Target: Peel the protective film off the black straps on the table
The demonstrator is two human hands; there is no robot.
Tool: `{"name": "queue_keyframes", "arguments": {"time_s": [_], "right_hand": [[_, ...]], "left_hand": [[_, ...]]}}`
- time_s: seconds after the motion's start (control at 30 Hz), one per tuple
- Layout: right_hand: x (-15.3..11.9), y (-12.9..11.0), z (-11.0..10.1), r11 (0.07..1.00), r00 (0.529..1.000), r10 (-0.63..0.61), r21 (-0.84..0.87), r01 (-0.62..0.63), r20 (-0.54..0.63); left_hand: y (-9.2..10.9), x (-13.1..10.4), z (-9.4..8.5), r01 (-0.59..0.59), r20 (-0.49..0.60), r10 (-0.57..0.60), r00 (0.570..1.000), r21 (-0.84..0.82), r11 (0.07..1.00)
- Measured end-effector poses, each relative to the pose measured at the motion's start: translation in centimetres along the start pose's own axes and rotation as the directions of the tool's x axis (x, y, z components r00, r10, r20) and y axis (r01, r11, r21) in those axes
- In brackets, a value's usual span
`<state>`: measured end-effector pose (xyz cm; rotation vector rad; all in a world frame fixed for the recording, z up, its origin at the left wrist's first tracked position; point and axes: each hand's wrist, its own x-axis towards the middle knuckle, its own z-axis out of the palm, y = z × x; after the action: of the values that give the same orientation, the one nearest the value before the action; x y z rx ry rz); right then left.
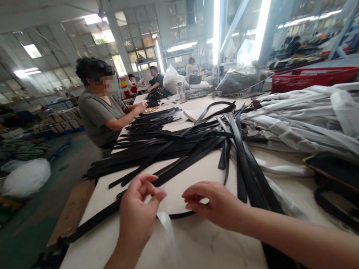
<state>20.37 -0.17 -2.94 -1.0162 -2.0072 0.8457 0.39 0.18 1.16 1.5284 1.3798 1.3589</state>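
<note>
My left hand [140, 201] is raised over the table, its fingers loosely curled and apart, with nothing visible between the tips. Just below its thumb hangs a translucent white plastic strip [167, 224], blurred; I cannot tell whether it touches the hand. Facing it, my right hand [211, 199] has bent fingers with a gap between them and no object showing there. A thin black strap [181, 215] runs behind both hands, partly hidden by them. Right of my right hand, long black straps [248, 164] lie toward the table's near edge, passing under my forearm.
Black straps are piled across the table [213, 250]. White-wrapped strips [299, 121] are heaped at right, near a red basket [312, 77]. A co-worker [102, 105] in a grey shirt stands at the far left edge. Plastic bags [237, 80] lie farther back.
</note>
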Motion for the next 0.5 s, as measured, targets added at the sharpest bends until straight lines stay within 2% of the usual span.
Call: {"name": "queue_keyframes", "arguments": {"time_s": [0.03,0.1,0.13,0.17,0.2,0.23,0.3,0.37,0.43,0.5], "right_hand": [[0.1,0.3,-0.1,0.989,0.997,-0.082,-0.119,0.082,0.009],[0.4,0.7,-0.1,0.943,0.978,-0.166,-0.269,0.195,0.129],[0.5,0.8,0.0,0.923,0.966,-0.168,-0.313,0.223,0.195],[0.5,1.0,0.1,0.907,0.958,-0.152,-0.35,0.233,0.243],[0.6,1.0,0.2,0.894,0.954,-0.135,-0.383,0.233,0.266],[0.6,1.0,0.3,0.884,0.957,-0.127,-0.408,0.229,0.261],[0.6,0.7,0.5,0.881,0.974,-0.155,-0.423,0.212,0.165],[0.4,0.1,0.6,0.92,0.978,-0.208,-0.335,0.205,0.026],[0.0,-0.7,0.9,0.983,0.984,-0.173,-0.075,0.17,-0.034],[-0.3,-1.5,1.5,0.956,0.997,-0.064,0.291,0.05,0.038]], "left_hand": [[0.5,0.2,-1.1,-0.088,-0.125,0.097,0.987,0.072,0.993],[1.7,0.4,-3.6,-0.197,-0.371,0.263,0.891,0.207,0.958],[2.2,0.6,-5.0,-0.21,-0.456,0.308,0.835,0.253,0.944],[2.7,0.7,-6.2,-0.207,-0.507,0.327,0.798,0.28,0.937],[3.0,0.9,-7.2,-0.197,-0.523,0.328,0.787,0.289,0.937],[3.2,1.1,-7.9,-0.186,-0.51,0.314,0.801,0.286,0.94],[2.9,1.4,-8.3,-0.176,-0.457,0.285,0.842,0.266,0.948],[2.2,1.4,-7.0,-0.183,-0.4,0.275,0.874,0.252,0.95],[1.5,1.0,-4.5,-0.201,-0.308,0.281,0.909,0.266,0.943],[1.2,0.0,-1.5,-0.235,-0.164,0.301,0.939,0.332,0.913]]}}
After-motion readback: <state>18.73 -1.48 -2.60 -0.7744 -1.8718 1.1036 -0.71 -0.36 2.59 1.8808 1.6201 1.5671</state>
